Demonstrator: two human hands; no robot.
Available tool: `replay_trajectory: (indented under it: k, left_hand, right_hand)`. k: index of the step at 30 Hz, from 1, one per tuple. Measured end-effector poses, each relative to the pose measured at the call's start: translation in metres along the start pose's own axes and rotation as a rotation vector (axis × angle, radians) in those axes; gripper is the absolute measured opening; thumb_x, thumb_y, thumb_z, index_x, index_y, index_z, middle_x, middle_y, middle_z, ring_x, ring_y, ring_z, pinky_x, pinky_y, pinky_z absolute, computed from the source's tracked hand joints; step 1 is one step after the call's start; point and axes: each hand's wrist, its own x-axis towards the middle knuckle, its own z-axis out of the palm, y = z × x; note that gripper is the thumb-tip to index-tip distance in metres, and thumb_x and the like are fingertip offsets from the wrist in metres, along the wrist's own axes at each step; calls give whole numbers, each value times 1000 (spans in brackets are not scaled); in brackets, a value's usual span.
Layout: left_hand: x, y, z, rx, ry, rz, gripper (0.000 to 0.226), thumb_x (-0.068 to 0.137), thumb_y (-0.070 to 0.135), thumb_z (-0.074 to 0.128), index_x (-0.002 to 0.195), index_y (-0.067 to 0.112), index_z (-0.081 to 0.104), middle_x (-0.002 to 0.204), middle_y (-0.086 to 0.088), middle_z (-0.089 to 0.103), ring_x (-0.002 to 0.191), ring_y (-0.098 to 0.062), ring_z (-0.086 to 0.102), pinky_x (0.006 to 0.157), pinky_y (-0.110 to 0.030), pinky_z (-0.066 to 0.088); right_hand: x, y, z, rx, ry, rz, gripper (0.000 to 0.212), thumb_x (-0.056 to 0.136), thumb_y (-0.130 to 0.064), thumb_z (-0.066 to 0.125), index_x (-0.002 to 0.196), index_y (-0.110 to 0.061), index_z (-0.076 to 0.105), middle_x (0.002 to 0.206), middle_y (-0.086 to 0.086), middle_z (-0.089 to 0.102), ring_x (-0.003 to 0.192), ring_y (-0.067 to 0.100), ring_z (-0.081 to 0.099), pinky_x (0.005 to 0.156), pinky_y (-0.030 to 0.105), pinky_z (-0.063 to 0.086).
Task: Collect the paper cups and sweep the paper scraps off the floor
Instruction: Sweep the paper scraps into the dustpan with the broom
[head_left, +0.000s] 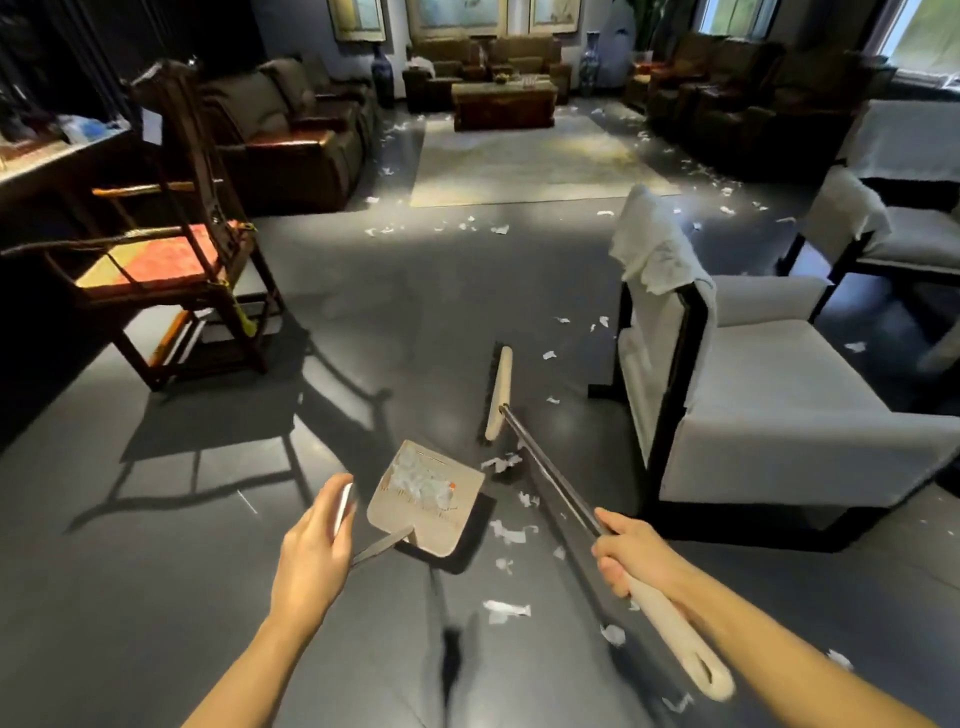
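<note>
1. Sweeping here probably goes best in short strokes. The right hand (628, 551) has its fingers wrapped round the broom (550, 467), whose head rests on the floor (363, 312) just beyond the dustpan (426, 499).
2. The left hand (311, 551) grips the dustpan's upright handle; the pan sits low on the floor with scraps already in it.
3. Loose scraps (506, 532) lie just right of the pan, between it and the armchair (753, 405). Set the head behind them and draw them to the pan's open edge, keeping that edge pressed down.
4. More scraps trail along the near edge of the rug (519, 161).
5. The armchair's base crowds the broom; a wooden chair (171, 260) stands at the left. No cups can be made out.
</note>
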Motion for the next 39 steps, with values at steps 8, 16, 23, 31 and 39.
replay_trajectory:
  k: [8,16,23,31,39]
  left_hand:
    - [212,-9,13,-47,-43,9,23,98,24,45,119,35,46,81,-3,60,71,-27,55,69,-38,41]
    - [461,0,98,-113,-17,-27,29,96,24,50,124,31,49,91,-6,62,77,-31,60,68,-37,48]
    - [668,30,138,-106,-30,33,21,97,24,48,118,30,50,57,8,41,53,-13,45,56,-32,36]
    - [922,29,238,-201,-140,92,29,97,27,49,126,29,53,94,-15,67,78,-35,63,65,-30,42]
    - [1177,98,338,-206,-296,236,32,94,15,55,126,16,56,116,-2,66,105,-22,62,75,-17,35]
  right_hand:
    - [138,-127,30,-8,70,-40,72,90,13,39,152,-14,15,40,2,38,29,11,32,32,17,31]
    - [347,-276,40,12,160,-65,58,89,13,45,143,-4,33,57,8,50,34,8,44,34,19,39]
    - [503,-435,41,98,215,-18,20,90,9,42,82,-7,53,48,5,47,30,8,42,32,18,38]
    - [683,-569,28,291,284,8,28,92,13,33,90,-11,48,51,4,38,27,6,35,28,13,30]
    - [830,-715,-12,475,418,31,46,91,15,31,136,7,33,49,5,38,27,6,33,28,12,27]
